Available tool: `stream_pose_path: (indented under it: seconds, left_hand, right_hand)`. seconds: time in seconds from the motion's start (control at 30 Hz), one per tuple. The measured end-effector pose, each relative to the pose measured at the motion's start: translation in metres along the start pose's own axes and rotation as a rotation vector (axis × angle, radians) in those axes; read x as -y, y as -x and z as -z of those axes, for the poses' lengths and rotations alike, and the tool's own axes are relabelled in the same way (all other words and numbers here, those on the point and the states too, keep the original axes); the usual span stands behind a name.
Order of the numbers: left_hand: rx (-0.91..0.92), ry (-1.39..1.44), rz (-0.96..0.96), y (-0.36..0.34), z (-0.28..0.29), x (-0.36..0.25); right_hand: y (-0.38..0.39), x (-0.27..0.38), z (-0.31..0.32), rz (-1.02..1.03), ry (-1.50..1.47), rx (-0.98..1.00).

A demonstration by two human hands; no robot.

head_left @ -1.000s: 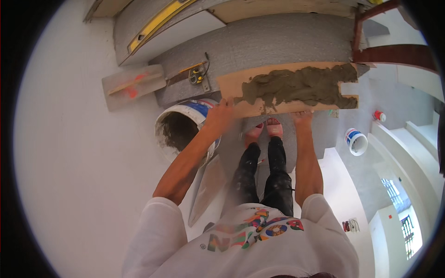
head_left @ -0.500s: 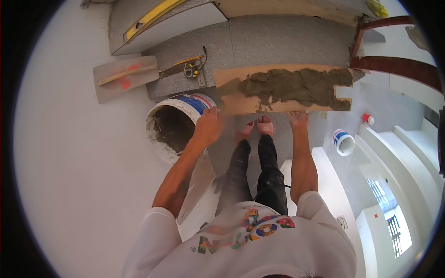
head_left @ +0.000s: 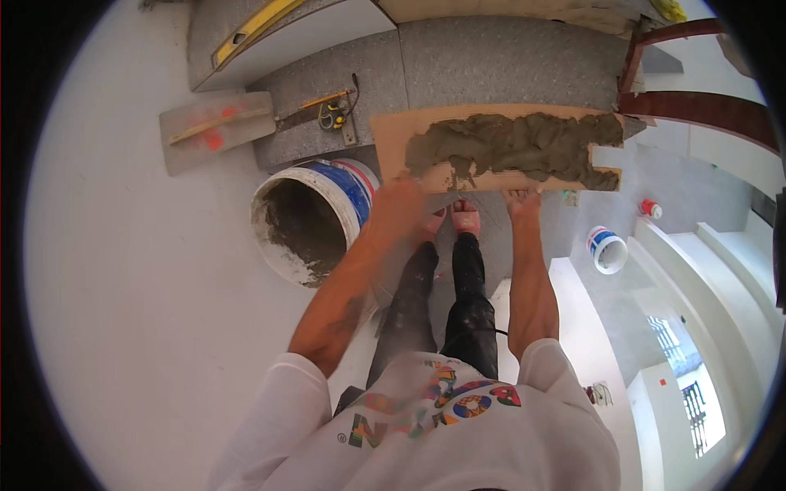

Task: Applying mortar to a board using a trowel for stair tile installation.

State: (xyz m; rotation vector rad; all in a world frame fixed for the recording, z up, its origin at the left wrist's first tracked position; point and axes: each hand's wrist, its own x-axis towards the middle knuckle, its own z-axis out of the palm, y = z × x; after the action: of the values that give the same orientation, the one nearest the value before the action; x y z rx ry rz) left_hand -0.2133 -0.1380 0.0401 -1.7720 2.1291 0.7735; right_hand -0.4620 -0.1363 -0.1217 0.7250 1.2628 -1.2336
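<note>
A long tan tile (head_left: 479,182) with a ridged back lies crosswise in front of me, a notch cut in its right end. Thick grey-brown mortar (head_left: 524,147) covers most of it, leaving the left end and near edge barer. My right hand (head_left: 521,201) grips the tile's near edge, fingers curled at its underside. At the near left corner is my left hand (head_left: 399,203), smeared by motion, so its fingers and anything in them cannot be made out. A white bucket (head_left: 340,184) with a blue band, mortar inside, stands tilted just left of that hand.
A large flat trowel (head_left: 217,131) lies left of the grey step (head_left: 327,61). On the step are a tape measure (head_left: 331,117), a pencil and a yellow level (head_left: 258,33). Red-brown metal bars (head_left: 696,116) stand at right. A smaller bucket (head_left: 607,252) sits beyond my right arm.
My left hand has moved right, from beside the bucket's rim to the tile's near left corner. Mortar at the left end has been shifted, leaving more bare tile. My right hand keeps its grip.
</note>
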Motion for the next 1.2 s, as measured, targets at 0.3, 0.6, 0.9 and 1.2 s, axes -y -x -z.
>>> stream_pose_path:
  seconds: [0.3,0.6,0.9,1.2]
  left_hand:
    - [0.022,-0.008,0.027,0.010,0.023,0.064]
    - [-0.070,0.220,0.342,0.012,0.017,0.080]
    - [-0.179,0.226,-0.127,-0.003,0.034,-0.022]
    - [0.151,0.352,0.021,-0.042,-0.003,-0.044]
  right_hand:
    - [-0.007,0.002,0.006,-0.018,0.045,0.043]
    - [-0.004,-0.008,-0.001,0.003,-0.039,-0.071]
    - [-0.018,0.007,0.011,0.029,-0.062,0.000]
    - [-0.027,0.003,0.016,-0.037,-0.024,0.110]
